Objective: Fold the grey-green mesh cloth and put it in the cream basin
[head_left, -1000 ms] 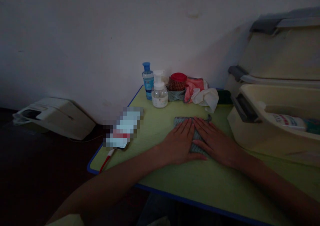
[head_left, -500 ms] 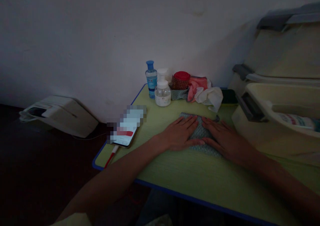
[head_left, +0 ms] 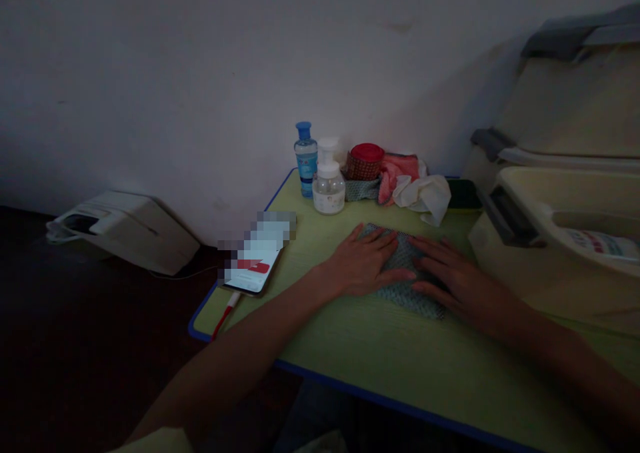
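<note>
A grey-blue woven cloth, folded into a rough rectangle, lies flat on the light green table. My left hand rests palm down on the cloth's left part, fingers spread towards the far edge. Across from it, my right hand lies over the cloth's right side, its fingers stretched out and pointing left. The two hands are slightly apart, with the patterned weave showing between them. Both palms are hidden from view.
Behind stand a blue bottle, a clear pump bottle, a red-topped roll, a pink cloth and a crumpled white cloth. A phone charges at left. A large cream bin stands at right.
My right hand has shifted slightly right, and a gap has opened between the hands, uncovering more of the cloth. The left hand stays on the cloth. The view has moved a little.
</note>
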The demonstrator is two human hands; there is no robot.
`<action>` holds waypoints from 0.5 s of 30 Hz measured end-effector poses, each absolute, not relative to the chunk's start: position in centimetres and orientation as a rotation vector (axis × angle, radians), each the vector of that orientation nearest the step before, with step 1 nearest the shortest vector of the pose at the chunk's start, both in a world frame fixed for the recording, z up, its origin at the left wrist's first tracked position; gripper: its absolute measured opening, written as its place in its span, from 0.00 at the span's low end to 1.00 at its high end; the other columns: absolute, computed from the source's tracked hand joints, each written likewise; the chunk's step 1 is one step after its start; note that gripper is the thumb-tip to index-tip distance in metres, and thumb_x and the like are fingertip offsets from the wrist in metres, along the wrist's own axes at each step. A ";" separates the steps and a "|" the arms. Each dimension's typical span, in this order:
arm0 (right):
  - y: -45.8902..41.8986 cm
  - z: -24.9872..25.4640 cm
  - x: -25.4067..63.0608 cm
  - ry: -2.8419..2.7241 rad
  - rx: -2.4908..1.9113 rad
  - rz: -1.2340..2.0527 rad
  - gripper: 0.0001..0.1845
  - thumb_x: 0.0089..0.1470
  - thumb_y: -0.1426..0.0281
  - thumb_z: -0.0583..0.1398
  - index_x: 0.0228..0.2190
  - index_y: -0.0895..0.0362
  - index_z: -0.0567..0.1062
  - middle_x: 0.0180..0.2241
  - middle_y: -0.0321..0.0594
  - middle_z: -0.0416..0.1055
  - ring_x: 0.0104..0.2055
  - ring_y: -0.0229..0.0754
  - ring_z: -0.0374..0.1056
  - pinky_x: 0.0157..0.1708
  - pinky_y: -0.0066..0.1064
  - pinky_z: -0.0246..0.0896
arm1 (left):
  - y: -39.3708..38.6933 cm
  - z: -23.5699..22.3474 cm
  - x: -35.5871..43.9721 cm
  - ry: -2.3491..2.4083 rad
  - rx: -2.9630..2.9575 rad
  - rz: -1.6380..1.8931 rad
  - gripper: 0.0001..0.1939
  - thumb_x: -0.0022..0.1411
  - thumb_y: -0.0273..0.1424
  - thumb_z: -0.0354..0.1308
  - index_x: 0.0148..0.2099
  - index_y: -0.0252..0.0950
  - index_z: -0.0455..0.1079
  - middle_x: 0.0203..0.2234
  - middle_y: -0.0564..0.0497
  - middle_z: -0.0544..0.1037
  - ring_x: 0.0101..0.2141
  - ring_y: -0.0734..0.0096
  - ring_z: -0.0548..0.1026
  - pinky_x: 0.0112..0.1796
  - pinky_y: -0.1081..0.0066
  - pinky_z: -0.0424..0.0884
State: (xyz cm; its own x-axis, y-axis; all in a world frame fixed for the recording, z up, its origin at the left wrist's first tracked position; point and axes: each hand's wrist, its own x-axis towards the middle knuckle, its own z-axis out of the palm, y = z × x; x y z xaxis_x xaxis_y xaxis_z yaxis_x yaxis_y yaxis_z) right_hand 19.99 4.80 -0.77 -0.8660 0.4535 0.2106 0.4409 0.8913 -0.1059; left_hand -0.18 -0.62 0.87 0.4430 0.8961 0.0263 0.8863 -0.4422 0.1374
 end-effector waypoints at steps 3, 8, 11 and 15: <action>4.6 -0.7 20.0 -2.813 -0.616 0.137 0.30 0.60 0.52 0.43 0.35 0.60 0.76 0.58 0.53 0.58 0.62 0.53 0.52 0.58 0.54 0.50 | -0.6 0.9 0.1 1.638 2.582 0.151 0.37 0.64 0.52 0.31 0.63 0.29 0.53 0.63 0.43 0.53 0.62 0.57 0.51 0.60 0.52 0.42; 4.1 -0.9 19.8 -2.790 -0.538 0.254 0.27 0.59 0.54 0.47 0.43 0.59 0.75 0.61 0.50 0.52 0.63 0.53 0.48 0.57 0.52 0.52 | -1.0 1.0 0.9 1.730 2.574 0.193 0.40 0.63 0.53 0.31 0.61 0.25 0.56 0.61 0.37 0.57 0.62 0.54 0.53 0.60 0.54 0.45; 4.1 -1.1 19.7 -2.773 -0.520 0.303 0.24 0.59 0.56 0.49 0.44 0.56 0.75 0.62 0.47 0.49 0.64 0.54 0.46 0.58 0.54 0.49 | -1.2 0.5 1.5 1.782 2.526 0.256 0.40 0.64 0.52 0.29 0.60 0.24 0.58 0.60 0.35 0.58 0.61 0.55 0.54 0.59 0.59 0.49; 4.4 -1.0 19.8 -2.774 -0.546 0.356 0.24 0.59 0.55 0.49 0.42 0.55 0.76 0.62 0.46 0.50 0.63 0.55 0.47 0.58 0.56 0.49 | -1.4 -0.6 2.1 1.880 2.436 0.271 0.41 0.64 0.52 0.28 0.63 0.22 0.51 0.62 0.35 0.54 0.62 0.56 0.51 0.59 0.62 0.50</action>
